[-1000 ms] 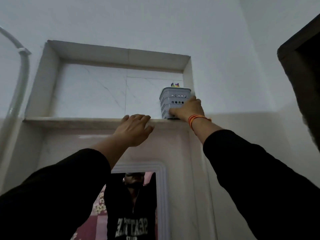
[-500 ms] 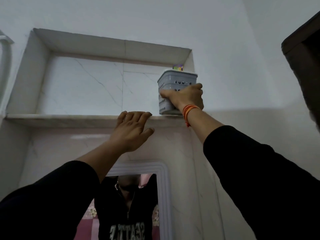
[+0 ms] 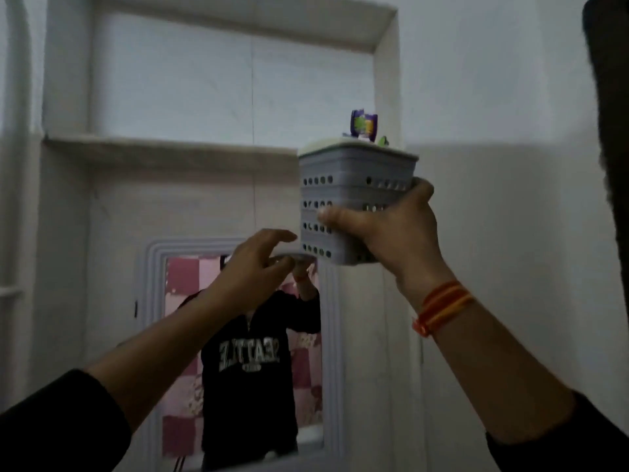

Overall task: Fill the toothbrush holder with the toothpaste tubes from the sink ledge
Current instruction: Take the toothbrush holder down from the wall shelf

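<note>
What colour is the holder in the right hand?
Grey, with rows of small round holes; the holder shows clearly in the head view.

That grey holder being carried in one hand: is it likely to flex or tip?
The toothbrush holder looks like rigid perforated plastic, probably light: the right hand alone holds it. Something purple sticks above its rim, so it may be slightly top-heavy.

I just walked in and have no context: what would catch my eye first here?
A grey perforated holder held up in mid-air by the right hand, in front of a wall niche, with a purple and green packet poking out of its top. The left hand reaches toward its lower left corner, fingers open. Below, a white-framed mirror reflects the person's dark lettered top.
</note>
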Demonstrator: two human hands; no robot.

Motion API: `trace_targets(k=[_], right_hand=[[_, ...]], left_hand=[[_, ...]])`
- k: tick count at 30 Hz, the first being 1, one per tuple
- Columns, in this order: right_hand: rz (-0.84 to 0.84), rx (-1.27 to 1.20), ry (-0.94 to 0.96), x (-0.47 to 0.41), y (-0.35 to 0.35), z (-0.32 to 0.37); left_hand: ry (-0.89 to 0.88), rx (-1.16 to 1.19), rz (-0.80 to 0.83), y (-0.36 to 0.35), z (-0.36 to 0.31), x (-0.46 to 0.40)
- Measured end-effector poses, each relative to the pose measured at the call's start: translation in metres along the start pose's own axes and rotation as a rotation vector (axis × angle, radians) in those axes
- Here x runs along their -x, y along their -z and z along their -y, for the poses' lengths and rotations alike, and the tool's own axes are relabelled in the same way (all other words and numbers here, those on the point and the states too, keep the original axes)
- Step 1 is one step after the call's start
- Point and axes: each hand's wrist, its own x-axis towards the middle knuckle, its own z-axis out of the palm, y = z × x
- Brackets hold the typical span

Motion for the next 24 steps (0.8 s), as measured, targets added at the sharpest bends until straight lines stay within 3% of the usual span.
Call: trace_targets(k=[3, 16, 24], right_hand=[[0.038, 0.051, -0.043, 0.069, -0.005, -0.048], [0.089, 0.149, -0.465, 0.327, -0.002, -0.254], [0.128, 0.128, -0.719, 0.447, 0.006, -0.32]], left_hand=[[0.019, 0.078, 0.108, -0.026, 0.019, 0.064], [0.559, -0.117, 0.746, -0.148, 0.125, 0.277], [0.569, -0.235, 1.142, -0.214, 0.178, 0.357]])
